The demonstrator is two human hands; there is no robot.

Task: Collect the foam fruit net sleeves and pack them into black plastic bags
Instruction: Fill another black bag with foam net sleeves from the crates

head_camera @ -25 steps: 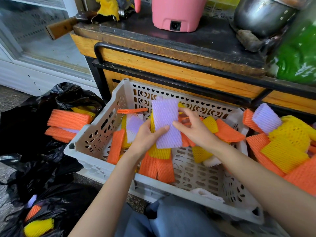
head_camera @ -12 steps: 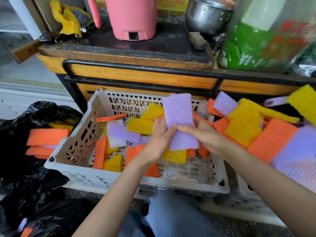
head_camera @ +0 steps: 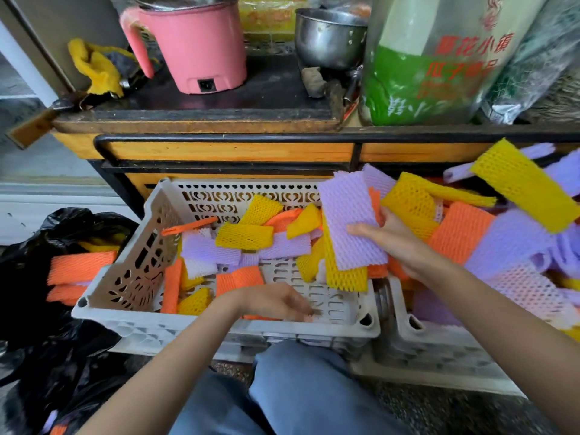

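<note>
Orange sleeves (head_camera: 80,266) lie in the black bag (head_camera: 25,309) at far left. The left hand (head_camera: 276,301) has let go of the purple sleeve (head_camera: 348,221) and dropped low into the white crate (head_camera: 332,330) (fingers loose, blurred). The right hand (head_camera: 398,243) alone now grips the purple sleeve, up and right of the left hand.

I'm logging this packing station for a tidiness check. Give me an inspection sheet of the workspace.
Surface: speckled floor; white crate and second crate stand on it.
Job's things: loose sleeves in both crates; orange sleeves inside the black bag.
Clutter: pink pot, steel bowl, green packet and yellow cloth on the cabinet top.
Grips: left hand blurred, low in the white crate, apparently holding nothing; right hand holds a purple sleeve stacked on a yellow sleeve.
Cables: nothing seen.
Surroundings: wooden cabinet behind the crates.
</note>
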